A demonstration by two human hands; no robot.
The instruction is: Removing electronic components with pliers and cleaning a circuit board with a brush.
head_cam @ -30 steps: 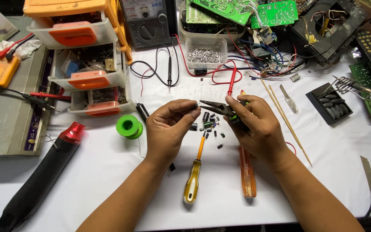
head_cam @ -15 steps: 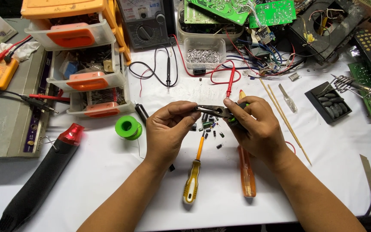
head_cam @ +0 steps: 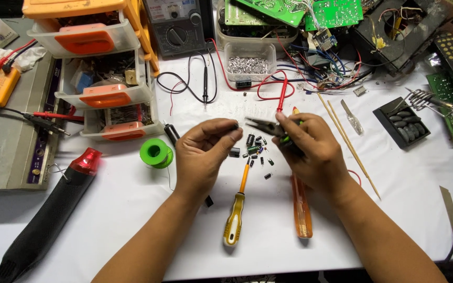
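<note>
Head view: left hand (head_cam: 205,152) pinches a small dark part (head_cam: 235,126) between thumb and fingertips, held above the white table (head_cam: 394,209). Right hand (head_cam: 310,152) is closed around green-handled pliers (head_cam: 263,126), whose tips point left toward the part without touching it. Half a second ago the pliers' tips met the left fingers; now a small gap separates them and both hands sit slightly apart. Loose capacitors (head_cam: 255,147) lie below, with a yellow screwdriver (head_cam: 235,217) and an orange screwdriver (head_cam: 302,212) nearer the person
</note>
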